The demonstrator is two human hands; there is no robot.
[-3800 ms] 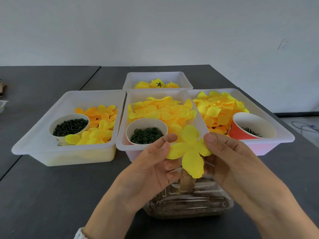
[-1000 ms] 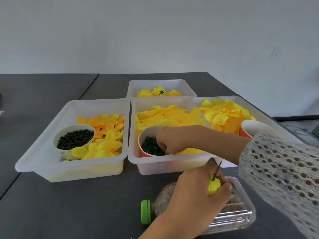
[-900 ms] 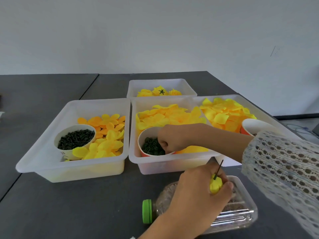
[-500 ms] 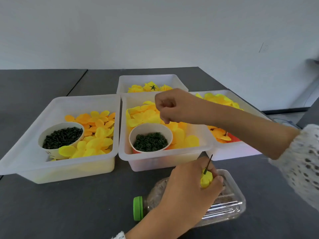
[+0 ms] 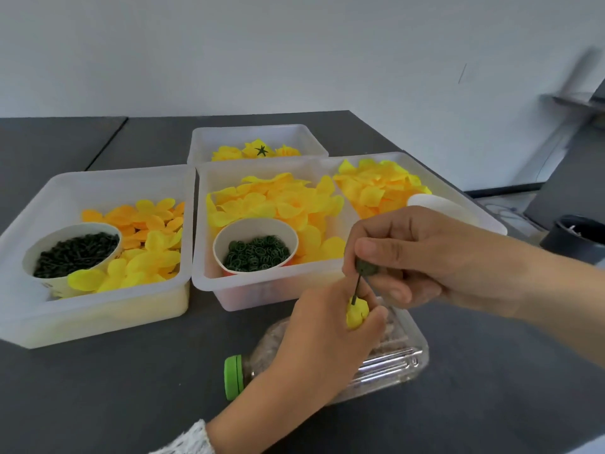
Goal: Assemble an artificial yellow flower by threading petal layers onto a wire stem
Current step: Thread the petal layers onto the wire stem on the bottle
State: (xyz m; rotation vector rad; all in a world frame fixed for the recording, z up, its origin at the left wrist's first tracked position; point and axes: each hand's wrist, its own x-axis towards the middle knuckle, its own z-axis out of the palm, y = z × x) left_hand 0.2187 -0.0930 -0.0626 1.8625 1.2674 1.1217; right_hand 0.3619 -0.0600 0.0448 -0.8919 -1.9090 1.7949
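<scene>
Pinching a small green ring piece [image 5: 366,267] between thumb and forefinger, the right hand [image 5: 425,257] held it right at the top end of the thin dark wire stem [image 5: 357,288]; whether the piece was already on the wire or just touching the tip, I couldn't tell; the left hand [image 5: 324,342] was curled tight around the bunched yellow petal layers [image 5: 357,312], so only a little yellow blob poked out between the fingers, with the stem sticking up out of it, tilted slightly right; both hands sat near the front of the dark table [image 5: 98,388], just over a clear plastic bottle [image 5: 386,358] lying on its side with its green cap [image 5: 233,376] pointing left; behind them was the middle tray [image 5: 209,280] full of yellow petals, with a paper cup of green rings [image 5: 257,252] in its near corner; to the left, another tray [image 5: 98,316] had orange-yellow petals and a cup of dark green bits [image 5: 75,252]; the right tray [image 5: 484,214] held more yellow petals; a smaller far tray [image 5: 255,134] had what looked like finished flowers.
</scene>
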